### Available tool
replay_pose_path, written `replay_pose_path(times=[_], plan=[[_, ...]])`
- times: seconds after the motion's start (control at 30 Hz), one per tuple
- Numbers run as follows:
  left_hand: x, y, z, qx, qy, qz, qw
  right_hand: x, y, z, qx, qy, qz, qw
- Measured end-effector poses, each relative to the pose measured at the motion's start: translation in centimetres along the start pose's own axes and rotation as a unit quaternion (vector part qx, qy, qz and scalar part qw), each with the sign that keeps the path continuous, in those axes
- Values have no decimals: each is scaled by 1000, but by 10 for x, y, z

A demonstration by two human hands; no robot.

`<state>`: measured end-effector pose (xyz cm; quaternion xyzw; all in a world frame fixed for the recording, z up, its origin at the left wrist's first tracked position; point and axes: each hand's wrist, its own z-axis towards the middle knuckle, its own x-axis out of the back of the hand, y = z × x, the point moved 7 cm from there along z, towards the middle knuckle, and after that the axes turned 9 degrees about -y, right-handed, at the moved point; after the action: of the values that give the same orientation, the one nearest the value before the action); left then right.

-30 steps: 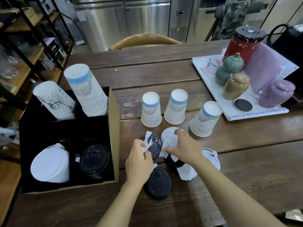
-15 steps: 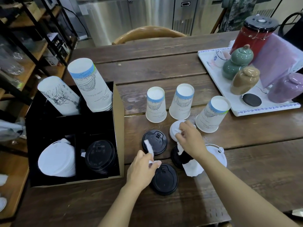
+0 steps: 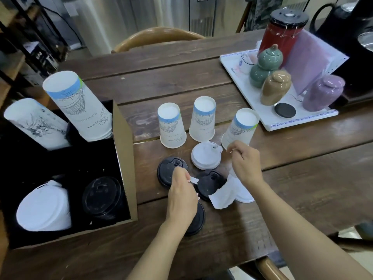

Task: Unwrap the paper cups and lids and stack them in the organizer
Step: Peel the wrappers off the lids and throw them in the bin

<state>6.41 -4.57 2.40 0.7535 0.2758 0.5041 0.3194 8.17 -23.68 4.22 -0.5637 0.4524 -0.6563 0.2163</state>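
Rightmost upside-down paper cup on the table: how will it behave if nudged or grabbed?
The rightmost inverted white paper cup with a blue band probably weighs little and slides easily. It is tall, but stands on its wide mouth, so a high push may still tip it. Thin walls would likely dent under a hard squeeze.

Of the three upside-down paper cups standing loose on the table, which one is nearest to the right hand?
The rightmost cup, beside the tray: the right hand sits just below it.

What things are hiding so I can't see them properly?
- Head view: the nearest black lid lies mostly under the left hand.
- A white lid is hidden by the right hand and torn paper wrapper.
- The print on the cup stacks is too small to read.
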Motion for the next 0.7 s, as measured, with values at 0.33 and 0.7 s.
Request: replay_pose_path(times=[0.33, 0.7], plan=[[-88, 35, 0, -155, -86, 342, 923, 13, 26, -9, -28, -25, -3, 999], [-87, 20, 8, -106, -112, 315, 936, 12, 36, 2, -21, -60, 12, 998]])
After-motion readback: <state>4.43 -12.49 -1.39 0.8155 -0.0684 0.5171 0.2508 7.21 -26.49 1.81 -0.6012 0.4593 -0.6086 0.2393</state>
